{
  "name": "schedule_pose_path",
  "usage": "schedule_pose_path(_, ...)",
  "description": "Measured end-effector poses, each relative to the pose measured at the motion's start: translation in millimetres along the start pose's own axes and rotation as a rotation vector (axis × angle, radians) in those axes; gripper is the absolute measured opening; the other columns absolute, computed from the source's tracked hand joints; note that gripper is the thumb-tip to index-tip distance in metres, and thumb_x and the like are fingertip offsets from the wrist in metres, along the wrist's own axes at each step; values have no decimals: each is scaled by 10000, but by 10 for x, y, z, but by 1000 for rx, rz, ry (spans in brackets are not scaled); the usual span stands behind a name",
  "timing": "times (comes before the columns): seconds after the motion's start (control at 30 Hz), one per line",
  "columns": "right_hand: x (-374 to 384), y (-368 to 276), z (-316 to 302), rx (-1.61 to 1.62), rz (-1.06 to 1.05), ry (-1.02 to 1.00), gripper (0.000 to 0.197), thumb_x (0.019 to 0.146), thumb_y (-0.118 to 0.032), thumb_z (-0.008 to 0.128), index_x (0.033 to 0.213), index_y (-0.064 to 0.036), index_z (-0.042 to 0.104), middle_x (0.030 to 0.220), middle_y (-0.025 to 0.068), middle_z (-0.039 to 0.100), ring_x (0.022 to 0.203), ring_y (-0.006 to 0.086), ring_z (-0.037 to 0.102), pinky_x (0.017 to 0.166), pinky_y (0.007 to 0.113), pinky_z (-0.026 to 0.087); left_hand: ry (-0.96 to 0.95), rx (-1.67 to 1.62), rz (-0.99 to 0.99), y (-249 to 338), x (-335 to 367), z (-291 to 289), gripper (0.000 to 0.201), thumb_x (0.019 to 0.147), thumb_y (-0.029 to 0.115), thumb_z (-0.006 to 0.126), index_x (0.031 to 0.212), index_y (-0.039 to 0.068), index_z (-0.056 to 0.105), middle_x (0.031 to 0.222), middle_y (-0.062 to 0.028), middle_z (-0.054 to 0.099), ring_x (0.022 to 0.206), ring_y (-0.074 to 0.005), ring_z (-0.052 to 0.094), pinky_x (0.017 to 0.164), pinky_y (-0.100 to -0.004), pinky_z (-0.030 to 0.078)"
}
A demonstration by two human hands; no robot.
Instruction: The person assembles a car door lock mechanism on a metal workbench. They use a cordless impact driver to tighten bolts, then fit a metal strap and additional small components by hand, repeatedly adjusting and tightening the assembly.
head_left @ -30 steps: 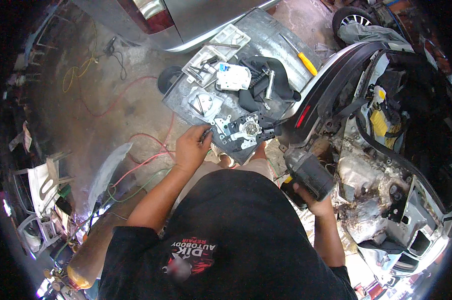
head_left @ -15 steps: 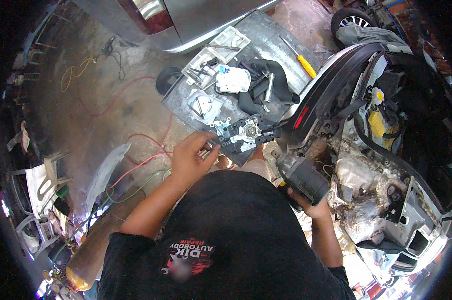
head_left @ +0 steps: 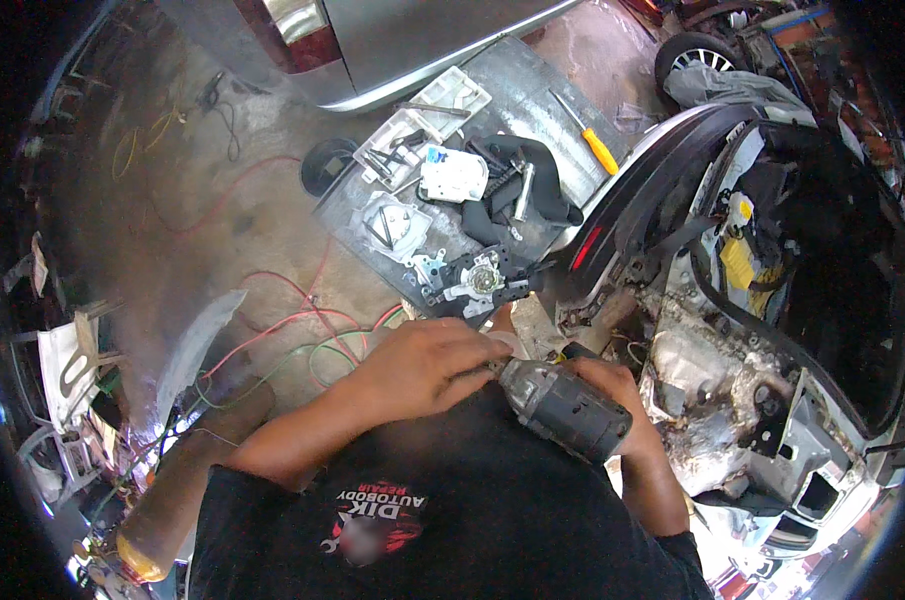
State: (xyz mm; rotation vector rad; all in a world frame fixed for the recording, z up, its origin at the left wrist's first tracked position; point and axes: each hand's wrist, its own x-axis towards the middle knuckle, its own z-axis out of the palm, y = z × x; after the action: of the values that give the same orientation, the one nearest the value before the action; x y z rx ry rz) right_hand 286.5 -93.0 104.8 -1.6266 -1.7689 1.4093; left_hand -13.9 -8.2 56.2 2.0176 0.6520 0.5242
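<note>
Drill (head_left: 564,408) is sitting in front of the chest, right hand (head_left: 612,400) wrapping its handle, grip clamped tight. Left hand (head_left: 422,365) is closing over the nose end (chuck hidden under fingers). Looks heavy, rigid, best held by handle. Black mechanism (head_left: 477,282) is lying near on the desk (head_left: 532,90).

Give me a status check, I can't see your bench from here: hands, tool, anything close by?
Right hand gripping grey power drill. Left hand closed on the drill's front end. Black mechanism lies just beyond on metal sheet, apart from the drill.
</note>
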Motion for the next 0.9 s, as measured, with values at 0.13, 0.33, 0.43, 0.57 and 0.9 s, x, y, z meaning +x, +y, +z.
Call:
schedule_pose_path(0.13,2,154,-241,77,79,-5,431,780,-231,865,1140,-30,740,963,169,762,905,352,778,802,419,580,235,96,-176,-80,93,19,484,902,234,841,1346,81,720,1158,-155,758,1069,-377,720,979,-475,580)
schedule_pose_path(0.33,284,384,-614,-155,-12,233,571,815,-147,853,1334,1,666,1140,207,783,1051,313,782,956,400,581,270,313,-306,-202,208,172,791,797,262,905,1494,65,589,1415,-221,621,1339,-432,571,1150,-523,472)
schedule_pose_path(0.43,654,461,-925,-198,179,272,670,848,-135,825,1455,15,585,1225,231,773,1169,418,744,1064,457,555,291,374,-363,-193,273,305,855,773,254,915,1529,75,559,1484,-207,566,1395,-427,521,1169,-537,444)
schedule_pose_path(0.57,1462,560,-1121,-490,170,306,684,839,-158,800,1446,37,552,1233,307,744,1176,491,713,1043,513,558,297,422,-438,-221,327,493,897,765,241,917,1564,95,536,1527,-188,531,1448,-411,479,1184,-541,421)
schedule_pose_path(0.9,3024,347,-868,-593,209,314,566,904,-208,764,1291,133,531,1199,377,724,1155,514,719,1017,546,575,367,424,-501,-306,248,791,894,807,245,900,1606,142,510,1556,-204,523,1476,-441,474,1214,-566,410)
